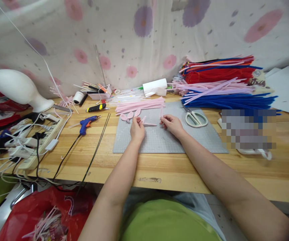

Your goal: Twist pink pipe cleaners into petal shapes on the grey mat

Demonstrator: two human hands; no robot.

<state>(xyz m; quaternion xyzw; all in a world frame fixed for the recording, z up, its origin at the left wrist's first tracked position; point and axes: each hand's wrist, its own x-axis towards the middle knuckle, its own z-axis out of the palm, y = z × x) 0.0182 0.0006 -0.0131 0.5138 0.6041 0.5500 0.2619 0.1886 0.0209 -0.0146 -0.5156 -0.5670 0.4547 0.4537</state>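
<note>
My left hand (pixel 137 130) is closed in a pinch over the grey cutting mat (pixel 154 142). Between its fingers is a pale pink pipe cleaner piece (pixel 150 124) with ends sticking out to the right. A short gap away, my right hand (pixel 171 125) pinches another pink pipe cleaner (pixel 162 111), which points up from the fingertips. Pink looped petal shapes (pixel 126 116) lie on the mat just beyond my left hand. Behind both hands is a bundle of straight pink pipe cleaners (pixel 140 105). White-handled scissors (pixel 196 119) rest on the mat, right of my right hand.
Blue pipe cleaners (pixel 230 101) and red ones (pixel 218 77) are piled at the back right. To the left lie a blue glue gun (pixel 86 125), a yellow-black cutter (pixel 96 107) and a cable-filled power strip (pixel 44 142). A white foam head (pixel 18 85) stands behind.
</note>
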